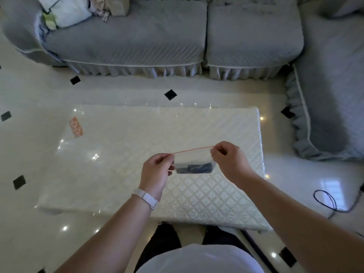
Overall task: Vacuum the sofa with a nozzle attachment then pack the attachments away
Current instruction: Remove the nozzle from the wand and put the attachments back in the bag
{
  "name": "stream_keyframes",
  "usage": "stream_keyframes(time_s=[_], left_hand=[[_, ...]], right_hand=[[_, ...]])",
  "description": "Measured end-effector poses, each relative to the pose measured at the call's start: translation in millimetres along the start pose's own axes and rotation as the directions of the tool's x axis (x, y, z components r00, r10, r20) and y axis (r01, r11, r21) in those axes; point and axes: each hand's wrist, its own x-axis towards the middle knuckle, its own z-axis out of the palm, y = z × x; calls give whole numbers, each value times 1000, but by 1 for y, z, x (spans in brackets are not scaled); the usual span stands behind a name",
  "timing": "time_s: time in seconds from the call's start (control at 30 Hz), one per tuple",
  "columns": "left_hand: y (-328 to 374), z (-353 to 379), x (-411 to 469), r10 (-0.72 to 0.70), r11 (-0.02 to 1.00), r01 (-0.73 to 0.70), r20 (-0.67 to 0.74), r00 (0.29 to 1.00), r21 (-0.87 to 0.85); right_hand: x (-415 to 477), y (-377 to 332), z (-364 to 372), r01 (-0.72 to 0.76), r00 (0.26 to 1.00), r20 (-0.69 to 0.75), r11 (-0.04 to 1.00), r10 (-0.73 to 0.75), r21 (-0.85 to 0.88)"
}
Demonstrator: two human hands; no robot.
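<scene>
A clear zip bag (194,161) with a red seal strip along its top hangs in the air above the white quilted table (122,154). Dark blue attachments (195,168) lie in the bottom of the bag. My left hand (157,172) pinches the bag's left top corner. My right hand (226,158) pinches the right top corner, so the red strip is stretched straight between them. The grey sofa (137,36) runs along the far side and turns down the right.
A white cushion (67,10) and crumpled cloth (110,6) lie on the sofa's far left seat. A dark cable (325,200) loops on the glossy tiled floor at the right. An orange label (75,127) sits on the table's left part.
</scene>
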Motion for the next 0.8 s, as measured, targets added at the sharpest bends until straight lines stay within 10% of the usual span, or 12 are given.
stream_keyframes(time_s=[0.27,0.8], left_hand=[[-42,20,86,-93,988,58,257,962,141],[-187,101,153,-249,904,100,323,913,415]], right_hand=[[26,50,44,-256,946,-198,966,257,33],[57,229,99,-473,817,-228,842,530,260]])
